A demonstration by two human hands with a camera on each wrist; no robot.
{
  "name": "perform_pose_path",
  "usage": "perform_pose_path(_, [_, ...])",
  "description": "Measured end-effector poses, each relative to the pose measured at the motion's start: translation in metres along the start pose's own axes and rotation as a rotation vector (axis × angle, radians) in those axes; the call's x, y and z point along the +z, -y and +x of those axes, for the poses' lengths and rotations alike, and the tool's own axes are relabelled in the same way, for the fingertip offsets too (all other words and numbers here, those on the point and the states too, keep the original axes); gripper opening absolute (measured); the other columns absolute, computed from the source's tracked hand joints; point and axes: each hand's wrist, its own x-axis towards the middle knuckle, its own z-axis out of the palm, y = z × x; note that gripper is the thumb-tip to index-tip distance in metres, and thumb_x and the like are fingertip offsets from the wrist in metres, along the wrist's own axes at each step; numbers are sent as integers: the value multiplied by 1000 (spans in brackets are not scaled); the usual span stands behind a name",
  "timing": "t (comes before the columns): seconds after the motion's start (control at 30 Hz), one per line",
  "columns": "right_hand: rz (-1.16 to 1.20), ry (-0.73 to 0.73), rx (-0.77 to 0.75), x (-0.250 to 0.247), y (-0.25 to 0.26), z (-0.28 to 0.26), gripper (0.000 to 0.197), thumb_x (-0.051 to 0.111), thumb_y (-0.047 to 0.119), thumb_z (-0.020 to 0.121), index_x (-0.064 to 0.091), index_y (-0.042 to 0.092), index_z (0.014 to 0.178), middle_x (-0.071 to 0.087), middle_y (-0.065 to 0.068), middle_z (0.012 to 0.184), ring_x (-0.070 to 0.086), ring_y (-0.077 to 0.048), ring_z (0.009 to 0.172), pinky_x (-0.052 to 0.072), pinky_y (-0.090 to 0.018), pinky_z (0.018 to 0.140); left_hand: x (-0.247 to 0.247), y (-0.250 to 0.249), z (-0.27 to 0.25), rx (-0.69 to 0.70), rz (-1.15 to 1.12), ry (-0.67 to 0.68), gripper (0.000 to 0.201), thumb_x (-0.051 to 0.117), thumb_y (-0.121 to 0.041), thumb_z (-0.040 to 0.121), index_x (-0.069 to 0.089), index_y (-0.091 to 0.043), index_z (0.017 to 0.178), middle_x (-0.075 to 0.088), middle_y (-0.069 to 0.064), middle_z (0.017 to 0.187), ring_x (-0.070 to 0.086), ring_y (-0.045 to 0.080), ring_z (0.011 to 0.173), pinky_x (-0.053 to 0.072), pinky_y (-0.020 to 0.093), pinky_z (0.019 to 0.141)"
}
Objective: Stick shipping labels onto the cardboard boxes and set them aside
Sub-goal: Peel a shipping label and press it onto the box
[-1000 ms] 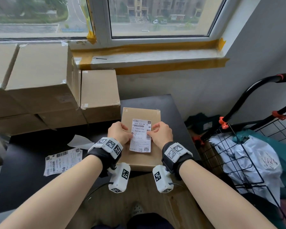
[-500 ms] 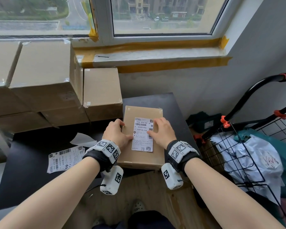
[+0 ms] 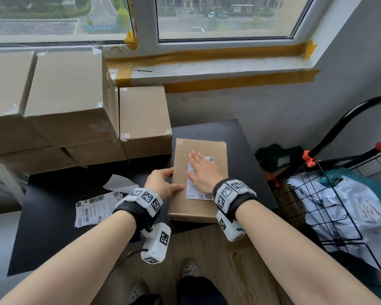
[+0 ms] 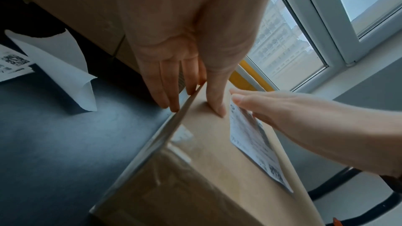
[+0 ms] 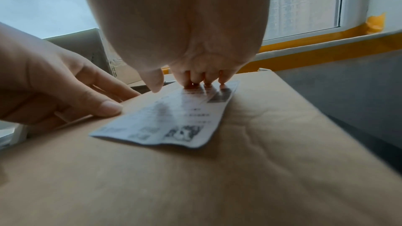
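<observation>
A small cardboard box lies flat on the black table in front of me. A white shipping label sits on its top face, its near corner slightly lifted in the right wrist view. My right hand lies flat on the label, straight fingers pressing its far end. My left hand rests on the box's left edge, thumb on top and straight fingers down the side wall. The palm hides the middle of the label.
Larger cardboard boxes are stacked at the back left, one right behind the small box. Loose label sheets and a white backing paper lie to the left. A black wire cart with bags stands on the right.
Both hands pinched the label's sides a second ago. Now the right hand has slid flat over it toward the far end, and the left hand has shifted to the box's left edge.
</observation>
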Motion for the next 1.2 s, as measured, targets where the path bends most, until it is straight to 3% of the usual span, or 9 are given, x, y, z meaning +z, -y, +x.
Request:
perform_pose_path(0.23, [12, 21, -45, 6, 2, -11, 56, 25, 28, 102, 2, 12, 151, -3, -1, 160, 0, -13, 147, 1, -29, 120, 1, 9, 7, -1, -15, 24, 69, 83, -19, 67, 54, -22, 131, 64, -1, 123, 61, 14, 110, 51, 41, 95])
perform_pose_path(0.4, [38, 9, -71, 21, 8, -38, 54, 25, 27, 102, 4, 14, 151, -1, 0, 160, -1, -13, 147, -2, -24, 116, 2, 12, 9, 10, -46, 43, 71, 80, -20, 72, 50, -18, 135, 62, 0, 128, 59, 15, 115, 49, 41, 98])
perform_pose_path(0.7, [88, -54, -97, 51, 22, -76, 55, 29, 23, 101, 9, 14, 151, 4, 1, 160, 1, -12, 147, -5, -20, 113, 3, 22, 13, 60, -44, 62, 63, 76, -24, 75, 51, -25, 134, 64, -3, 124, 61, 13, 112, 51, 43, 94])
perform_pose_path(0.83, [109, -80, -81, 59, 27, -86, 55, 30, 26, 101, 10, 15, 151, 6, 2, 160, 3, -12, 147, -2, -23, 117, 3, 21, 12, 68, -60, 53, 63, 75, -19, 77, 50, -23, 134, 63, -1, 126, 59, 14, 114, 50, 43, 96])
perform_pose_path(1.2, [-45, -128, 28, 59, -14, -123, 51, 23, 28, 102, 10, 15, 150, 7, 3, 159, 5, -8, 146, -5, -17, 113, 1, 23, 16, 40, -91, 98, 69, 77, -22, 74, 46, -29, 136, 62, 1, 126, 59, 18, 114, 51, 47, 93])
